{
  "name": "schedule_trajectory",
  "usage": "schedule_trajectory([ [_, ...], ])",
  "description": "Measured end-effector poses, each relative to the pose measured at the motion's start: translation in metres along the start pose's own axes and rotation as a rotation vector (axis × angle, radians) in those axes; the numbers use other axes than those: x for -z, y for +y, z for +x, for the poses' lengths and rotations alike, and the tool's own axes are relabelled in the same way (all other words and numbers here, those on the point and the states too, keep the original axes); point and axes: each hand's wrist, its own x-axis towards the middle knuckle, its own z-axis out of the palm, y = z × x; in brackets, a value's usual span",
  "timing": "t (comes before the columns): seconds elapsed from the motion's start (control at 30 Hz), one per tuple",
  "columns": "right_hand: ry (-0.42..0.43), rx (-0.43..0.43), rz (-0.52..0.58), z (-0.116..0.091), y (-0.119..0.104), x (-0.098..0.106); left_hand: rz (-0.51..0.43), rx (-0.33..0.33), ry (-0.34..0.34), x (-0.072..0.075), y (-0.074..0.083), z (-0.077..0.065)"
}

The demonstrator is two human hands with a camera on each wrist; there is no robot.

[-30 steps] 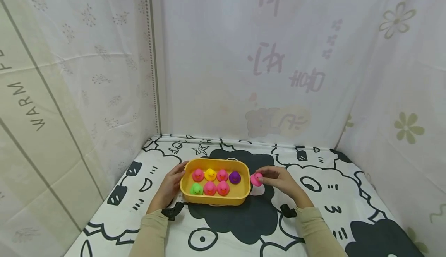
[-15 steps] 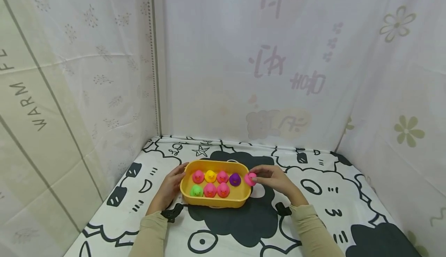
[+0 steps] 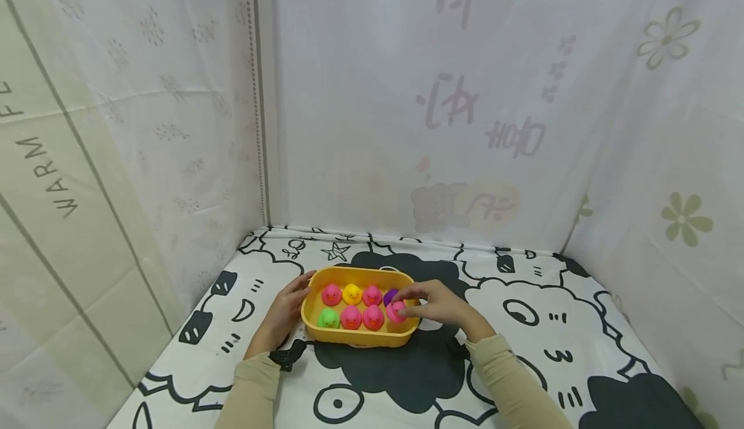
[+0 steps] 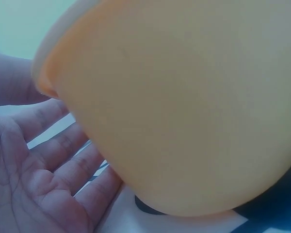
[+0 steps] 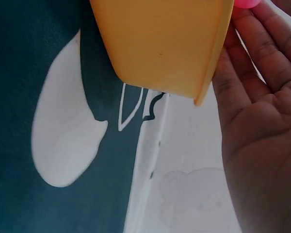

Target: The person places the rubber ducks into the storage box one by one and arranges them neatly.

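Note:
A yellow tray (image 3: pixel 360 337) stands on the patterned cloth with several rubber ducks in it. My left hand (image 3: pixel 289 306) rests against the tray's left end; its fingers (image 4: pixel 63 148) look fairly straight along the outer wall. With thumb and fingertips my right hand (image 3: pixel 437 303) pinches a pink rubber duck (image 3: pixel 396 313) inside the tray's right end. Whether that duck touches the tray floor I cannot tell. Behind it, a purple duck (image 3: pixel 389 297) is partly hidden by the fingers. A yellow duck (image 3: pixel 352 294), a green duck (image 3: pixel 328 318) and several pink ducks fill the rest of two rows.
A white cloth (image 3: pixel 354 384) with black cartoon drawings covers the table. Pale printed curtains (image 3: pixel 360 125) hang behind and on both sides. The tray's right wall (image 5: pixel 160 53) stands beside my right hand in the right wrist view.
My right hand has carried the pink duck leftward from beside the tray, over its right rim, to a spot in front of the purple duck. My left hand has stayed put.

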Motion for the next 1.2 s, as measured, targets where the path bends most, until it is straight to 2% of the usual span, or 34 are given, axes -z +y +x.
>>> schedule_trajectory([
  [0.2, -0.081, 0.029, -0.172, 0.008, -0.013, 0.000, -0.035, -0.015, 0.002, 0.002, 0.000, -0.001],
  [0.37, -0.147, -0.024, -0.267, 0.013, -0.018, 0.000, -0.041, -0.013, -0.017, 0.005, -0.001, 0.000],
  [0.63, -0.207, -0.077, -0.291, 0.018, -0.017, -0.004, -0.042, 0.004, 0.003, 0.004, -0.004, -0.001],
  [0.8, -0.199, -0.113, -0.293, 0.018, -0.015, -0.007, -0.040, -0.006, -0.007, 0.003, -0.006, -0.001],
  [0.93, -0.199, -0.149, -0.268, 0.018, -0.012, -0.013, -0.040, 0.017, 0.003, 0.003, -0.009, -0.002],
  [1.2, -0.208, -0.088, -0.329, 0.024, -0.009, -0.016, -0.041, -0.005, 0.002, 0.001, -0.006, -0.001],
])
